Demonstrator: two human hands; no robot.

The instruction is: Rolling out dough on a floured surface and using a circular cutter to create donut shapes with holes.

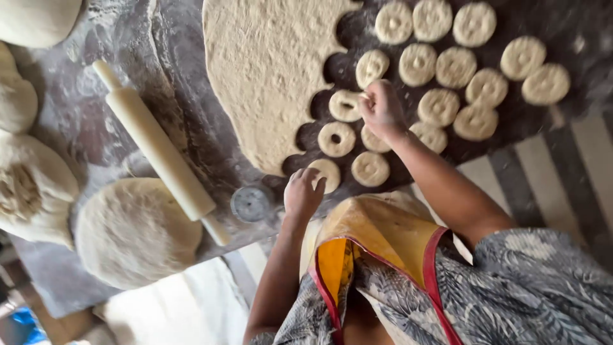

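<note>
My right hand [381, 108] is closed in a pinch over a dough ring [343, 106], with a small pale bit of dough between the fingertips. Just below it lies another ring with a hole [336, 138]. My left hand [303, 191] rests fingers apart on the dark board's near edge, its fingertips touching a cut dough round [327, 171]. Several more cut rounds [454, 66] lie to the right. A large rolled dough sheet [268, 76] with scalloped cut-outs lies left of my right hand.
A wooden rolling pin [156, 144] lies diagonally on the floured board [191, 121]. A round metal cutter [250, 204] sits beside my left hand. A flattened dough disc [134, 230] and several dough balls [32, 185] occupy the left side.
</note>
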